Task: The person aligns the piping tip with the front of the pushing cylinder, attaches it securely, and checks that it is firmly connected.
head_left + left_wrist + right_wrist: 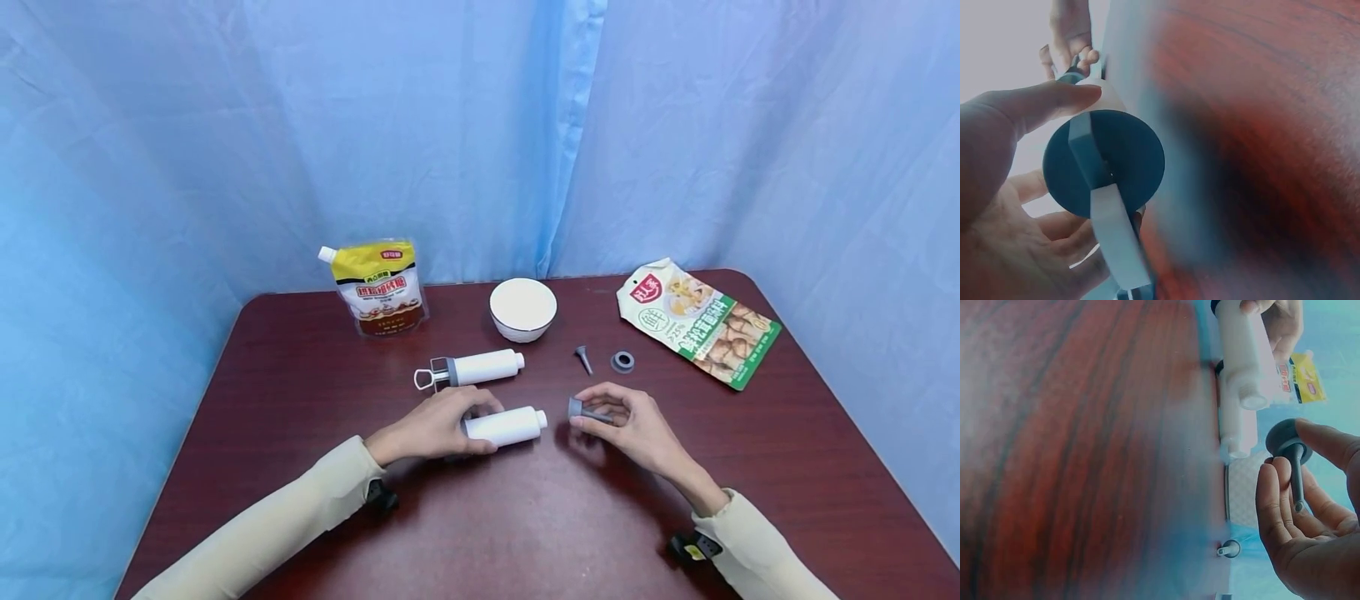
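My left hand grips a white icing syringe with a threaded tip, which points right. In the left wrist view its dark round end cap and plunger handle face the camera. Between thumb and fingers, my right hand pinches a grey nozzle by its wide round base, the thin tube extending back toward the palm. A small gap separates the nozzle from the syringe's tip. A second white syringe lies behind the left hand. Beyond the right hand are a loose grey nozzle and a grey ring.
A white bowl stands near the back of the dark red table. To its left is a yellow and brown spouted pouch; a green and white food packet lies at the back right. Blue curtains surround the table.
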The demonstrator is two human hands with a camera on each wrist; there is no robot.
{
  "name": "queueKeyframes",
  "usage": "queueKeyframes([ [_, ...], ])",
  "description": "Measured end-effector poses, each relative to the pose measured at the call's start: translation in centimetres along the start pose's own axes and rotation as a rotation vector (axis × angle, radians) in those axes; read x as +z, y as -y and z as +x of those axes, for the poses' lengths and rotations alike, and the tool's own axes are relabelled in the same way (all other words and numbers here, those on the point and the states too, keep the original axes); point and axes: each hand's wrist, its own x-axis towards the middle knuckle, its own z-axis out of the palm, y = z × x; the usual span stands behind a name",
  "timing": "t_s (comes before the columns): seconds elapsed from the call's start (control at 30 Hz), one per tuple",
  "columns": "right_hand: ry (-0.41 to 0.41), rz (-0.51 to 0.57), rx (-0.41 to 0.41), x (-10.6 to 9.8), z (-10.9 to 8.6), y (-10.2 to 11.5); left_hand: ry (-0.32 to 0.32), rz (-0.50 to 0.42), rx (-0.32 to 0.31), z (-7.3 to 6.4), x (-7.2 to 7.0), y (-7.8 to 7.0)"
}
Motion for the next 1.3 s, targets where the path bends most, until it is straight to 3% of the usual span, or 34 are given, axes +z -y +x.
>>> queueKeyframes([
  [0.3, 0.051, 0.063, -0.005, 0.4, -0.3, 0.8, -0.028, -0.137, 0.018, -0.2, -1.3, 0.1],
  [0.63, 0.076, 0.098, -0.021, 0.9, -0.5, 1.6, -0.019, -0.177, 0.029, -0.1, -1.9, -0.3],
  [1.3, 0.096, 0.151, -0.05, 1.4, -0.6, 2.2, 0.02, -0.23, 0.066, 0.1, -1.7, -0.4],
])
